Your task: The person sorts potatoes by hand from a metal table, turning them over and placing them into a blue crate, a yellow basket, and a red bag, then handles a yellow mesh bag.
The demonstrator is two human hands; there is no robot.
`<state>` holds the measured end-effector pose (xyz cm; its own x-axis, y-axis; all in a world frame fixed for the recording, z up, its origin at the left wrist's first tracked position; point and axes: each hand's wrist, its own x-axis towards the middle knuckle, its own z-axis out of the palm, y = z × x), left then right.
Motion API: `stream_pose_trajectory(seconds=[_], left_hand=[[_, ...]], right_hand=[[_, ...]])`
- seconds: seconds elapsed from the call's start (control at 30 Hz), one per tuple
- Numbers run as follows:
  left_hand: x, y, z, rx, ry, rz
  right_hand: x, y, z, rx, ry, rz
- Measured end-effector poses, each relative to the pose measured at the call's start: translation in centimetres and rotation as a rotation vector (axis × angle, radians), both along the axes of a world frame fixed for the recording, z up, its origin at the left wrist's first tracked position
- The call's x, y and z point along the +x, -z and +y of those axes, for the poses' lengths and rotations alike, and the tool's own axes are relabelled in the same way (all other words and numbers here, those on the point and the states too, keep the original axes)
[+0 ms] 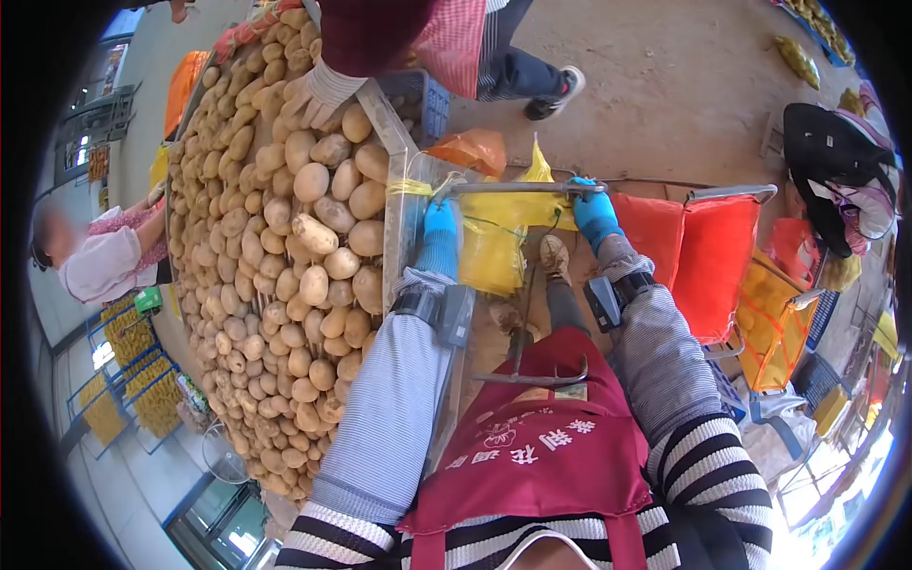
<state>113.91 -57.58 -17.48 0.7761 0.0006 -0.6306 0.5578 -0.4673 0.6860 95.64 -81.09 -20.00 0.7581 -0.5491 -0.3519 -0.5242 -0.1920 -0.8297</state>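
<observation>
A yellow mesh bag [492,242] hangs from a metal bar [518,187] of a stand beside the table's edge. My left hand [440,226], in a blue glove, is closed at the bag's left edge, close to the bar's left end; its fingertips are partly hidden. With its blue-gloved fingers wrapped round, my right hand [593,211] grips the bag's top edge at the bar's right end. Many potatoes [313,233] cover the table to the left of my left hand.
A metal table rim [397,223] runs beside my left arm. Red bags [689,252] hang on a frame at right, near an orange mesh bag [768,323]. One co-worker's gloved hand [309,97] rests on the potatoes; another person [114,247] stands across the table. A blue crate [434,106] stands behind.
</observation>
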Motion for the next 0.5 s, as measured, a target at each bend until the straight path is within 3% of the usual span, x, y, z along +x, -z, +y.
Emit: stream_pose_trajectory(seconds=[0.07,0.1,0.2,0.23,0.33,0.43,0.5], left_hand=[[-0.5,1.9,2.1,0.053,0.141,0.003],[-0.8,2.5,2.9,0.078,0.218,0.006],[-4.0,3.7,3.8,-0.584,-0.064,-0.022],[-5.4,-2.6,2.0,-0.296,-0.063,0.010],[-6.8,-4.4,2.3,-0.271,0.044,-0.024],[-7.5,-6.3,0.8,-0.467,-0.146,-0.016],[-7.6,-6.5,-0.6,-0.292,-0.102,-0.040]], right_hand=[[-1.5,2.0,1.1,-0.194,-0.081,0.189],[-2.4,-1.0,1.7,-0.190,-0.105,0.064],[-6.4,-1.5,4.4,-0.143,-0.174,0.245],[-7.5,-2.3,5.2,-0.142,-0.184,0.265],[-8.0,-5.3,7.5,-0.166,-0.228,0.325],[-7.8,-7.2,8.8,-0.249,-0.319,0.411],[-7.9,-7.1,9.5,-0.266,-0.311,0.424]])
